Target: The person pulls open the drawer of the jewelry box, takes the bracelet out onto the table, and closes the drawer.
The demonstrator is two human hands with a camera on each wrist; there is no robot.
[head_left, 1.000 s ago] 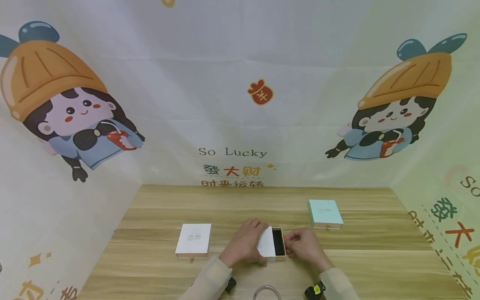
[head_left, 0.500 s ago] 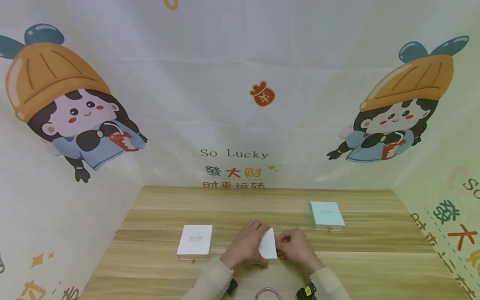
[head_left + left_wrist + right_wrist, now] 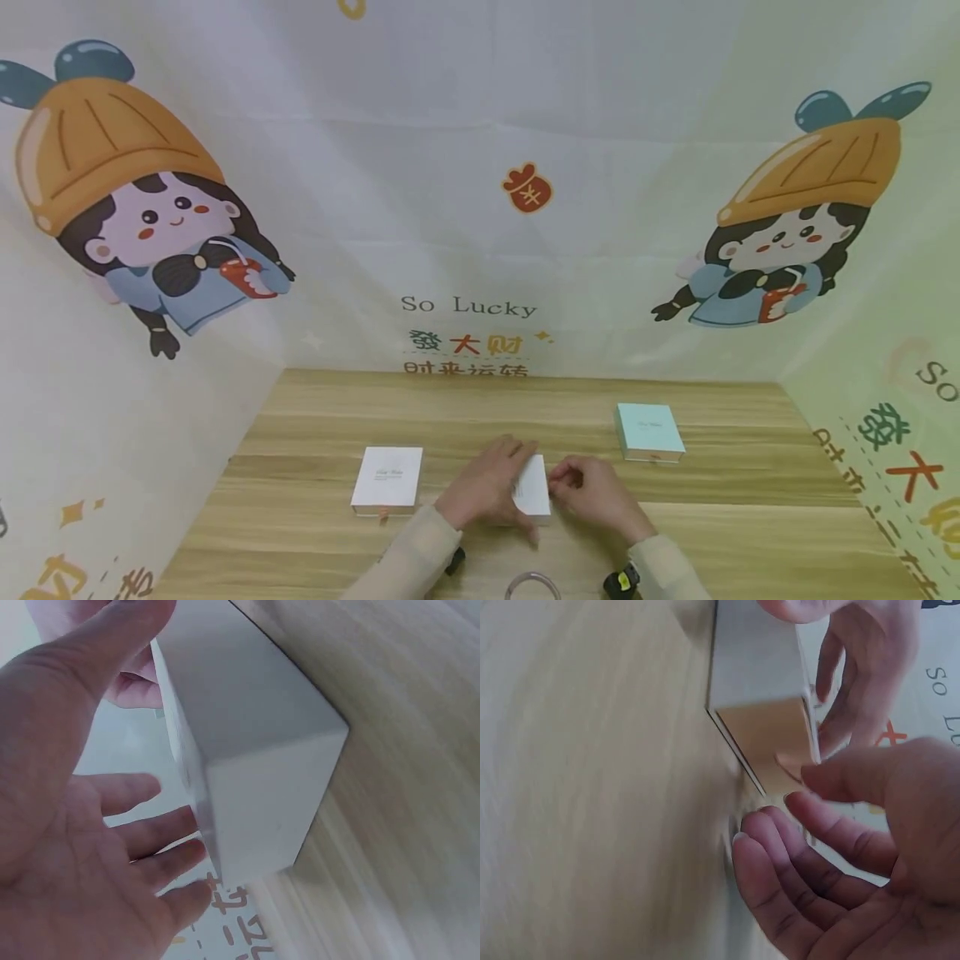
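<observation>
A white drawer-style box lies on the table between my two hands. My left hand holds it from above, its thumb along the near side and its fingers over the top and far side. The box's peach drawer front sits flush with the sleeve in the right wrist view. A small pull tab sticks out from that front. My right hand is at this end, thumb and forefinger tips pinching the tab, other fingers curled below. The left hand covers much of the box's top in the head view.
Another white box with a small orange tab stands to the left on the wooden table. A mint-green box is at the back right. Close to the front edge shows a clear ring-shaped thing. Printed cloth walls surround the table.
The drawer, partly out with its black inside showing a second ago, has slid into the white sleeve. My right hand has moved left with it; the left hand has stayed on the box.
</observation>
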